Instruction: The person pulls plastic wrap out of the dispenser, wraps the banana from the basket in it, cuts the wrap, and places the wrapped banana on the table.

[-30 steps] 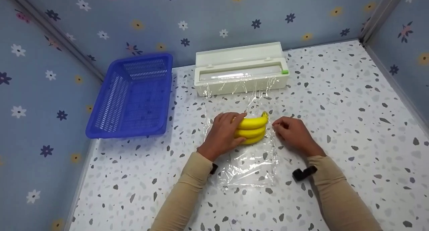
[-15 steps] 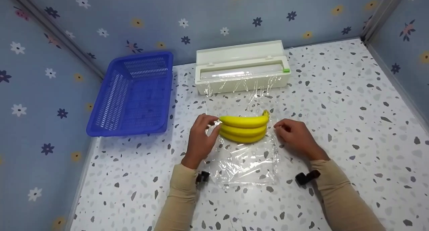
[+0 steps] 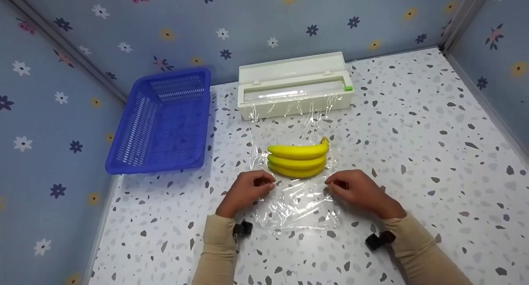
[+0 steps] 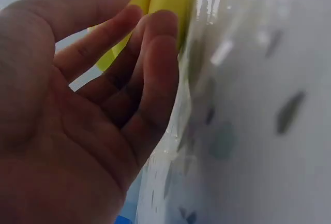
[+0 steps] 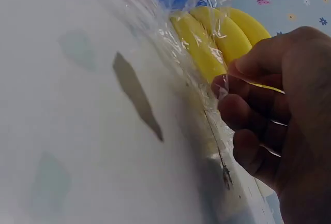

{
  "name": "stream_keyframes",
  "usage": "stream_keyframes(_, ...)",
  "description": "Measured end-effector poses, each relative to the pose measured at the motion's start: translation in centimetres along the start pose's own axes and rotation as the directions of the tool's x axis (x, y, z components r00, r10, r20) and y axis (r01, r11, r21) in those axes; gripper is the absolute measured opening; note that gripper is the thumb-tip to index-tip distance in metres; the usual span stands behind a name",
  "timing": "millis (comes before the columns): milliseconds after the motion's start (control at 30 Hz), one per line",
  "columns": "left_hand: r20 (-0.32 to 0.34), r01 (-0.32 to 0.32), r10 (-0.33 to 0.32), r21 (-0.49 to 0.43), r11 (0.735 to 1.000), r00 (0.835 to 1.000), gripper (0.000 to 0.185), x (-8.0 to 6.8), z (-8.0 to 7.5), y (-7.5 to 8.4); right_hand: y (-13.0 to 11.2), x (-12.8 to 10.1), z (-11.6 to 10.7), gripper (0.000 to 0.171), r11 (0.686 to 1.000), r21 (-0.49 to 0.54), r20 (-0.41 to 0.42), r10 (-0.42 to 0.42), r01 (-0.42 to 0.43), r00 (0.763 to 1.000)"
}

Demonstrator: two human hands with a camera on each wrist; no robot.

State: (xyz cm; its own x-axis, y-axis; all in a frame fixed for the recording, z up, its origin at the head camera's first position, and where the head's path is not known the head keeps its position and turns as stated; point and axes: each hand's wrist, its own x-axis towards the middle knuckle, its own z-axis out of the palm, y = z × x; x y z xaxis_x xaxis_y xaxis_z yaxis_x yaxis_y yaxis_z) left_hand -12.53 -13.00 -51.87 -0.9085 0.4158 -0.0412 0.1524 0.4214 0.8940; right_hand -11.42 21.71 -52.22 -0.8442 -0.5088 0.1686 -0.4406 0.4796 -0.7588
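A bunch of yellow bananas (image 3: 296,161) lies on a sheet of clear cling film (image 3: 299,212) on the speckled table. Below the bunch's left end is my left hand (image 3: 248,190), its fingers loosely bent. In the left wrist view, the thumb and fingers of that left hand (image 4: 103,84) hold nothing visible; film lies beside them. My right hand (image 3: 359,192) is at the film's right edge, below the stem end. The right wrist view shows a bit of film (image 5: 223,85) pinched between the thumb and fingertips of the right hand (image 5: 274,105).
At the back stands a white cling film dispenser (image 3: 295,107) with its lid up and a green slider (image 3: 348,88) at its right. The sheet runs out over its front. A blue plastic basket (image 3: 198,152) sits at the left. Flowered walls (image 3: 264,20) border the table.
My left hand has let go of the bananas and moved left, then down toward me. My right hand has also moved down along the film's edge. The bananas stay in place.
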Motion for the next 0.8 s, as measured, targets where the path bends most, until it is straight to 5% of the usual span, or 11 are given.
stream_keyframes(167, -0.025, 0.053, -0.053, -0.010, 0.999, 0.998, 0.011, -0.7, -0.3, -0.1, -0.2, -0.2, -0.1, 0.007, 0.999, -0.046, 0.102, -0.023, 0.028, 0.994)
stream_keyframes(333, 0.049, 0.120, -0.121, 0.022, 0.993, 0.991, 0.007, -1.5, -0.6, -0.4, -0.4, -0.2, -0.3, 0.009, 0.997, -0.063, 0.203, -0.030, 0.043, 0.979)
stream_keyframes(567, 0.196, 0.004, -0.026, 0.114, 0.993, 0.980, 0.019, -1.9, -0.8, 0.2, -1.6, -0.4, -0.6, 0.035, 0.991, -0.130, 0.275, 0.042, -0.006, 0.961)
stream_keyframes(800, 0.295, 0.002, -0.055, 0.178, 0.984, 0.954, 0.037, -2.1, -0.6, 1.2, -2.2, -1.0, -1.0, 0.056, 0.990, -0.139, 0.350, 0.072, -0.024, 0.934)
